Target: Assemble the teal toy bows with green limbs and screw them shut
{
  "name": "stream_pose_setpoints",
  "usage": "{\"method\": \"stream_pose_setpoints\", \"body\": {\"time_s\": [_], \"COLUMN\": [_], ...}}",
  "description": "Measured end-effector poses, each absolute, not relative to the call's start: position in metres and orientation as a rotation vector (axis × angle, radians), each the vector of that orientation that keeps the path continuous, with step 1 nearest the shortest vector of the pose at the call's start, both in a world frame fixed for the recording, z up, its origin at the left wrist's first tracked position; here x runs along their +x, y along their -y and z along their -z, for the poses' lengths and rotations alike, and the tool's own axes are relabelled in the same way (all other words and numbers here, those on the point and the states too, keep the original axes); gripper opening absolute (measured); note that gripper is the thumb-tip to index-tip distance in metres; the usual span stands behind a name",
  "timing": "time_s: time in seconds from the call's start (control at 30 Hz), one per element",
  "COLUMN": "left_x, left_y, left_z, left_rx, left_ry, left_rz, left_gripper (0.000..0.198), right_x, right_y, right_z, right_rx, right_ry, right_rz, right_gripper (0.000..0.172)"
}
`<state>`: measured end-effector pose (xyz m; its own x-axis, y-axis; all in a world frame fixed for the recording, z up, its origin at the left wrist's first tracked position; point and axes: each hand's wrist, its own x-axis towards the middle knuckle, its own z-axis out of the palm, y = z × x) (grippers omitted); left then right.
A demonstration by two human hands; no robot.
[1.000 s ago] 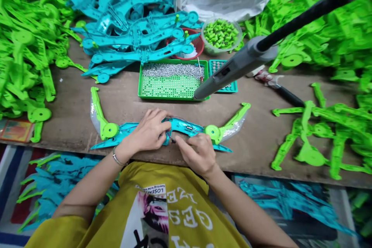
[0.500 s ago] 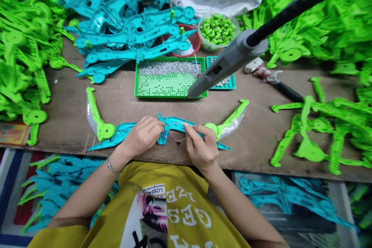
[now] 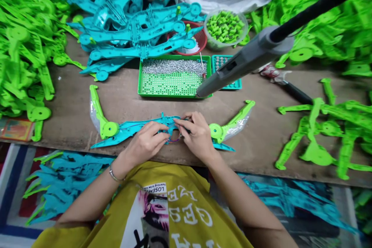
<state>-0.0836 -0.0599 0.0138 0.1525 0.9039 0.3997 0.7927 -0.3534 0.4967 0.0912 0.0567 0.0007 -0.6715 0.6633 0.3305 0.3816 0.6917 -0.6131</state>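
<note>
A blue plastic toy-bow half (image 3: 136, 127) lies on the table in front of me, its ribbed inside facing up. A green limb sits at each end, one at the left (image 3: 109, 128) and one at the right (image 3: 216, 132), each with clear film on it. My left hand (image 3: 148, 139) is closed, fingertips pinching at the bow half's middle. My right hand (image 3: 198, 133) is closed just right of the middle, its fingertips on a thin wire (image 3: 176, 139) that loops between the hands. The fingers partly hide the middle of the bow half.
Behind the work stands a green tray (image 3: 167, 95) of small screws, with a grey electric screwdriver (image 3: 244, 62) hanging over its right corner. A teal tray (image 3: 236, 84) and a tub of green pieces (image 3: 225, 29) are beyond. Green parts (image 3: 316, 155) and blue parts (image 3: 122, 48) are piled around.
My right hand has shifted inward to the bow half's middle, and the wire loop has become smaller. My left fingertips have moved slightly lower on the middle. The whole view has shifted a little.
</note>
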Motion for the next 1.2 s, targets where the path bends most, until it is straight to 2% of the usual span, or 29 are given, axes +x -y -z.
{"method": "stream_pose_setpoints", "body": {"time_s": [0.17, 0.33, 0.43, 0.67, 0.83, 1.07, 1.2], "left_x": [-0.083, -0.083, -0.083, -0.080, -0.080, -0.078, -0.078], "left_y": [0.058, 0.052, 0.041, 0.022, 0.019, 0.021, 0.022], "left_z": [-0.011, -0.010, -0.016, -0.016, -0.006, -0.008, -0.009], "left_rx": [2.203, 2.167, 2.205, 2.237, 2.268, 2.113, 2.055], "left_ry": [-1.626, -1.618, -1.610, -1.643, -1.707, -1.784, -1.776], "left_rz": [-0.980, -0.993, -0.880, -0.708, -0.698, -0.842, -0.824], "left_gripper": [0.011, 0.028, 0.039, 0.013, 0.014, 0.012, 0.011], "right_x": [0.089, 0.087, 0.085, 0.080, 0.089, 0.117, 0.122], "right_y": [-0.067, -0.075, -0.082, -0.093, -0.097, -0.094, -0.080], "right_z": [-0.005, -0.010, -0.014, -0.024, -0.032, -0.041, -0.041], "right_rx": [-0.735, -0.852, -0.850, -0.795, -0.740, -0.993, -1.003], "right_ry": [2.473, 2.515, 2.594, 2.668, 2.610, 2.310, 2.373], "right_rz": [-0.819, -0.852, -0.863, -1.042, -1.225, -0.838, -0.836], "right_gripper": [0.021, 0.015, 0.011, 0.015, 0.020, 0.014, 0.011]}}
